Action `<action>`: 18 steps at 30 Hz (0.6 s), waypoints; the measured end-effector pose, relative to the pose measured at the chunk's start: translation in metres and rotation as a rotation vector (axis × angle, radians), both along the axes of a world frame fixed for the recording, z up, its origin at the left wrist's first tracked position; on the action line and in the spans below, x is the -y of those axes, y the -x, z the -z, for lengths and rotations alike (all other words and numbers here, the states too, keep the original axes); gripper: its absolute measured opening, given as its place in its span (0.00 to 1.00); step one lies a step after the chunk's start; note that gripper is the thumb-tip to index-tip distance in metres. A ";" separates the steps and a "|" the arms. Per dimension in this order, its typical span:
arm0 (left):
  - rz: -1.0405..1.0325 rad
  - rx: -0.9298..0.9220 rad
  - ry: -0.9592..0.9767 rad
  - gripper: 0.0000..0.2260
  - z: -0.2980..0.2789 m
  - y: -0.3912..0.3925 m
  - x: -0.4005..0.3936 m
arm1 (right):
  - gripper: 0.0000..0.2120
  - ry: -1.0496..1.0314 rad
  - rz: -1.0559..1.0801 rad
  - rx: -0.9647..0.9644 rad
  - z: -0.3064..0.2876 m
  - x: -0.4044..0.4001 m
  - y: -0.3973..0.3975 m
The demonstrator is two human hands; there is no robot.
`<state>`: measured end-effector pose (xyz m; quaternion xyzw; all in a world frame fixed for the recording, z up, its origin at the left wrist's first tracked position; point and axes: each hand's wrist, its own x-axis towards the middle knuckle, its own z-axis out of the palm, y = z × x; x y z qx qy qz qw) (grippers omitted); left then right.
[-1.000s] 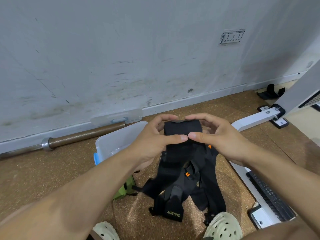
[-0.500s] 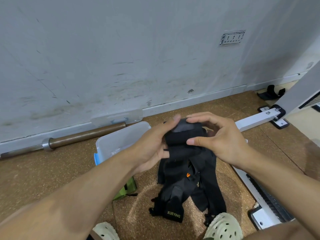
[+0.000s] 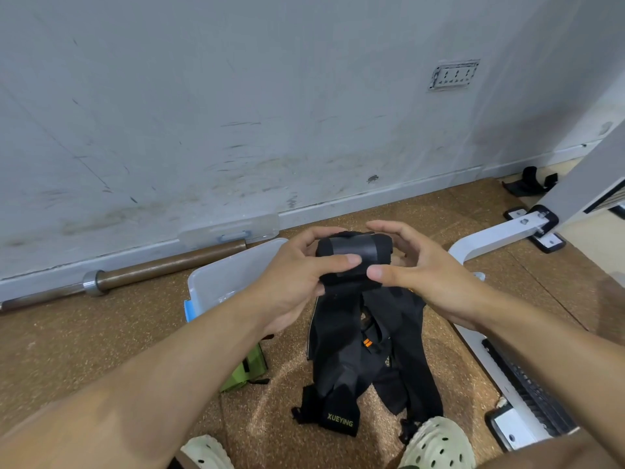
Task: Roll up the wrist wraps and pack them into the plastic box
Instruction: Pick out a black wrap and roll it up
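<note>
Scuffed grey wall up ahead, speckled brown floor below, and we're looking straight down at the action. Both hands are up in mid-frame, working a black wrap that's rolled into a fat cylinder at the top. The left hand grips the roll from its left end, fingers curled over the top and the thumb laid flat across the front of it. The right hand cups the other end, fingers arched over the top and the thumb tip pressing the lower front edge, just beside the left thumb. From the roll the unrolled tail hangs down and runs into a heap of more black straps on the floor, one end printed XUEYING, with a small orange tab showing in the tangle. The clear box sits open on the floor just left of the hands, partly behind the left wrist, with a blue latch on its near corner; its lid leans at the wall base behind it. A bar lies along the wall to the left. Something green peeks out under the left forearm. A white frame runs along the right side, and two pale clogs sit at the bottom edge.
</note>
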<state>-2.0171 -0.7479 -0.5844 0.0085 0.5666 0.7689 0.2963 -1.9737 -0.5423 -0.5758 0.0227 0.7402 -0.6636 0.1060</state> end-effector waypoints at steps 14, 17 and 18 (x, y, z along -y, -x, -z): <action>0.153 -0.177 0.144 0.36 0.001 0.001 0.002 | 0.27 0.056 -0.006 -0.047 -0.001 -0.003 -0.001; 0.160 -0.114 0.136 0.34 0.000 0.001 0.003 | 0.28 0.005 -0.028 -0.111 0.001 -0.004 -0.004; 0.160 -0.106 0.138 0.32 0.000 0.001 0.003 | 0.28 0.013 -0.028 -0.123 0.001 -0.003 -0.005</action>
